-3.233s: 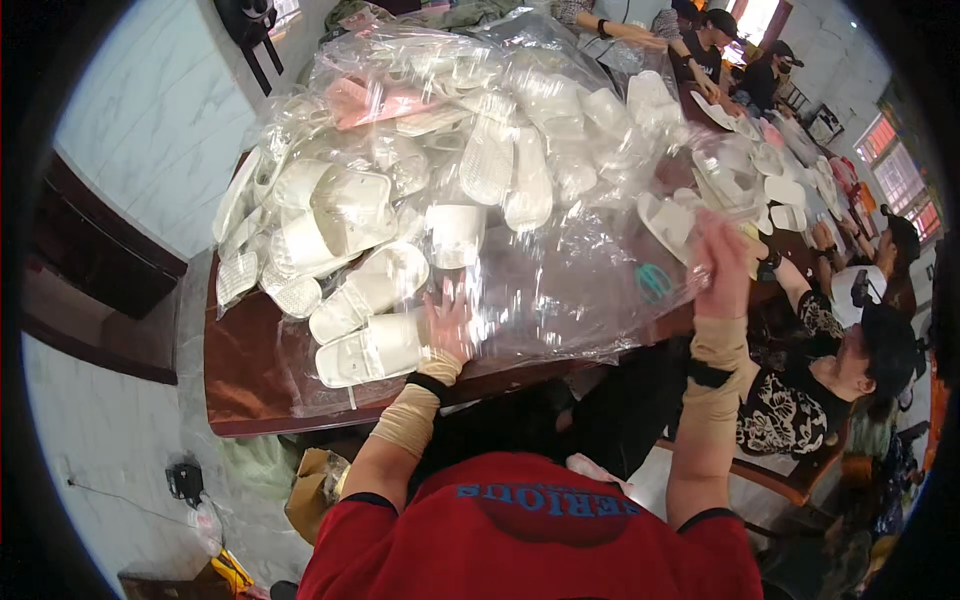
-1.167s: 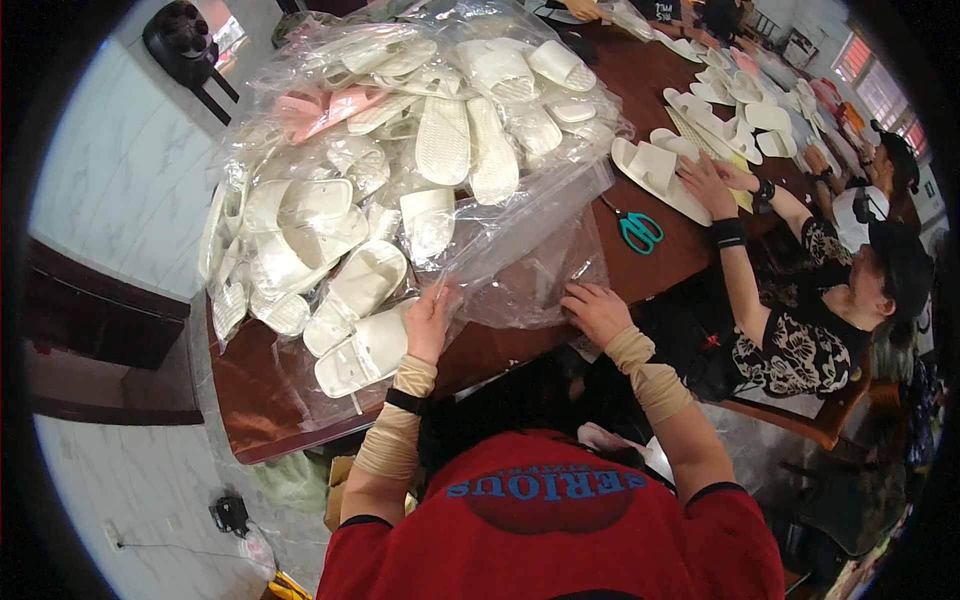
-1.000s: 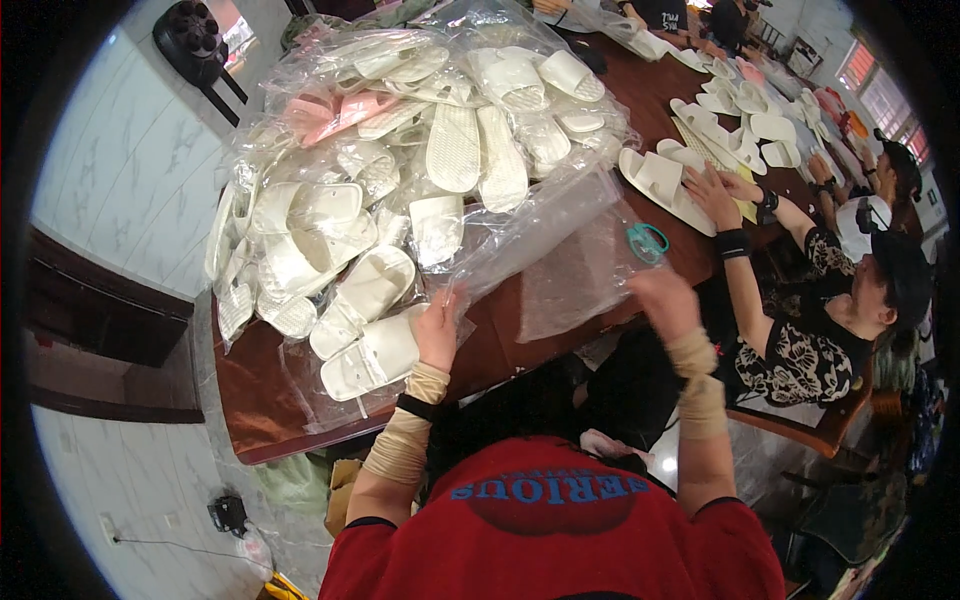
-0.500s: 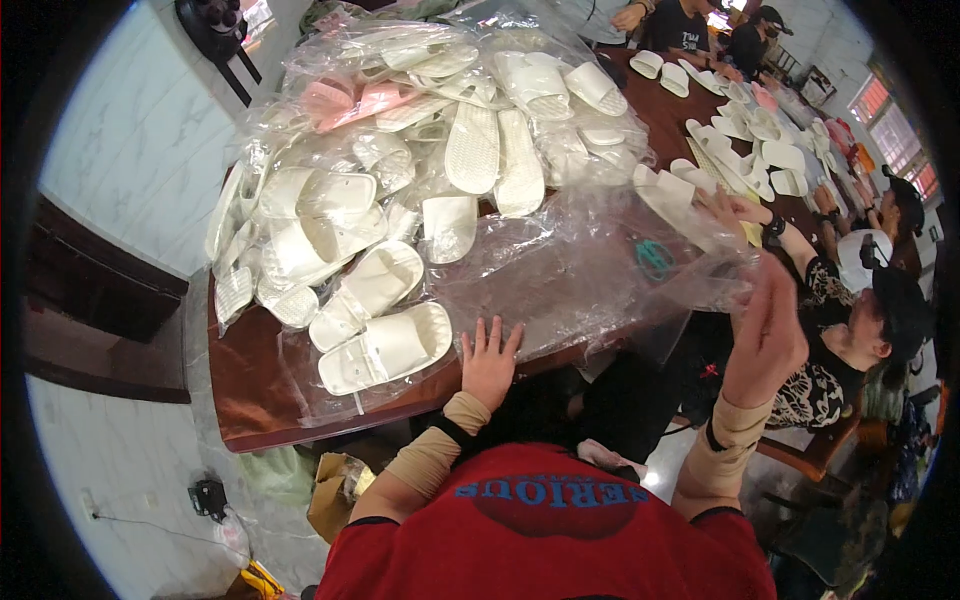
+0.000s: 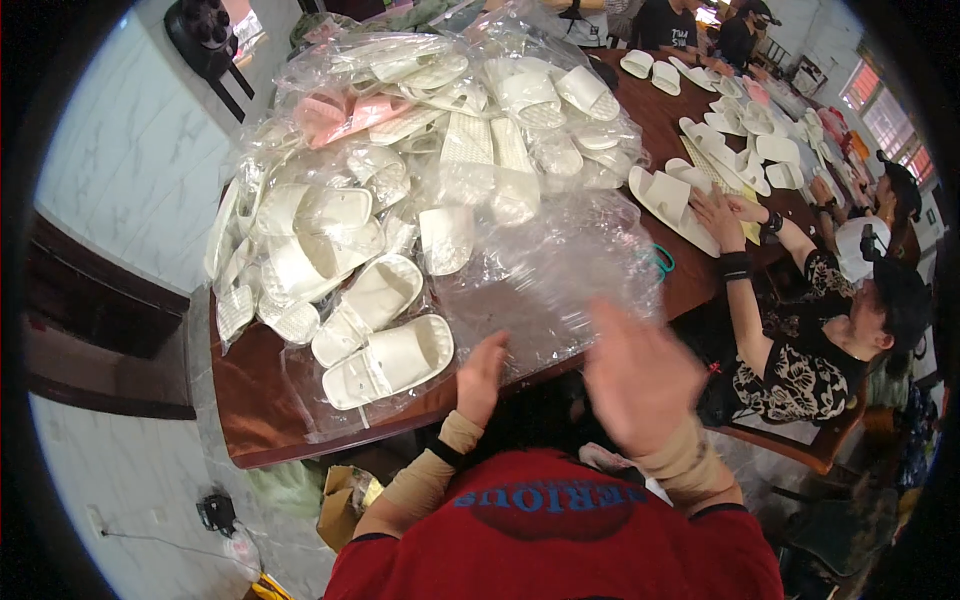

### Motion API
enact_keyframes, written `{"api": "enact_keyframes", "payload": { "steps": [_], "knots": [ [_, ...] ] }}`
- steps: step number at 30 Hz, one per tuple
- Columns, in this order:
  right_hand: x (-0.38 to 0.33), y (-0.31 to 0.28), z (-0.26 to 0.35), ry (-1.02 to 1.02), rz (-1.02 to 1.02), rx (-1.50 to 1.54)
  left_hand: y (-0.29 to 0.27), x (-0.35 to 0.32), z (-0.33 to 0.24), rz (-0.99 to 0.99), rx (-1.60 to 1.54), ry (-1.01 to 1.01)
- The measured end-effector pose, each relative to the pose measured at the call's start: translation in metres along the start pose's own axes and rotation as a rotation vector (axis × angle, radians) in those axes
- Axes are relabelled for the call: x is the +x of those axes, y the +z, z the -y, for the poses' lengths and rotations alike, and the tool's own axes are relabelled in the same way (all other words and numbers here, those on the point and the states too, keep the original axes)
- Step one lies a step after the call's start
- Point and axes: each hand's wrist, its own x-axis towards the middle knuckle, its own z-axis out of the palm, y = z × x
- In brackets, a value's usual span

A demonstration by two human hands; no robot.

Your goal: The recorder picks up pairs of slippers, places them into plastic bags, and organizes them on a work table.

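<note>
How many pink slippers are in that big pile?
1 pink pair, bagged near the far left top of the pile, among white slippers. More may be hidden underneath. The left hand rests at the pile's near edge.

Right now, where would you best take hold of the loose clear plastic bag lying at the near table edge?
Probably its near edge, from the person's own side. The clear plastic bag lies flat and crumpled on the table, its near edge at the table rim beside the left hand. The far side runs under the heap of bagged slippers, so pulling there would likely snag. The right hand is raised and blurred.
</note>
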Motion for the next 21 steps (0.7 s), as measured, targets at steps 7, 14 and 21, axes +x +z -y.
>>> {"api": "enact_keyframes", "payload": {
  "steps": [7, 14, 21],
  "knots": [
    [-0.041, 0.13, 0.007, -0.104, 0.383, 0.322, -0.045, 0.036, -0.031, -0.276, -1.134, -0.211],
    [0.011, 0.189, -0.073, 0.096, -0.16, 0.063, -0.072, 0.068, -0.003, -0.03, -1.281, -0.297],
    [-0.001, 0.259, -0.191, 0.744, -0.292, 0.655, -0.076, 0.059, -0.01, -0.417, -0.816, -0.22]
  ]
}}
